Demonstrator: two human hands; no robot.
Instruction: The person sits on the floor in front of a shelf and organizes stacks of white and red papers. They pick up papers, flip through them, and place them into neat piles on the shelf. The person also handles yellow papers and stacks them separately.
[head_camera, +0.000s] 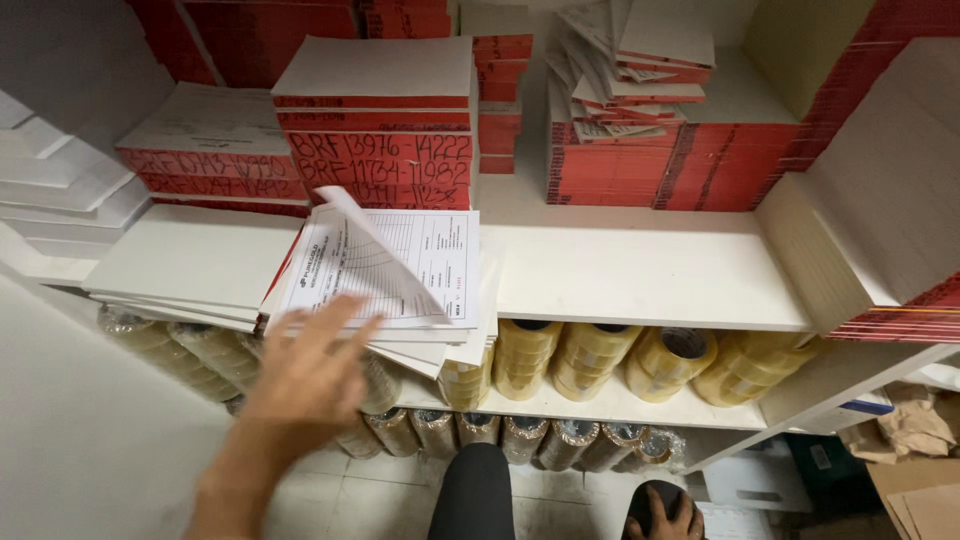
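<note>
— At the front edge of the shelf (640, 270), reaching up with the left hand (310, 370), spread wide and flat, gripping nothing.

— Touching the pad of printed forms (440, 255) yet?

— Just brushing its near edge with the fingertips (350, 320), by the look of it; hard telling true contact from hovering.

— And lying where, relative to that hand?

— Sitting directly above and beyond the fingertips, slightly to the right, resting on a stack of white pads (190, 260) and overhanging the shelf's lip.

— Getting anywhere with the leafing?

— Barely starting, judging from this. Curling up and over with only the top sheet (375, 240); lying flat with every other sheet beneath. Leaving nearly the whole pad to go through.

— Doing anything with the right hand (663, 515)?

— Resting low at the bottom of the view, well apart from the pad, draping over something dark and rounded. Not showing enough to tell whether gripping or merely lying there.

— Crowding the pad with anything else?

— Standing behind it, stacks of red-edged books (385, 130), some marked by hand on the edges. Lining the lower shelf just beneath, yellowish rolls of tape (600, 355), side by side.
</note>
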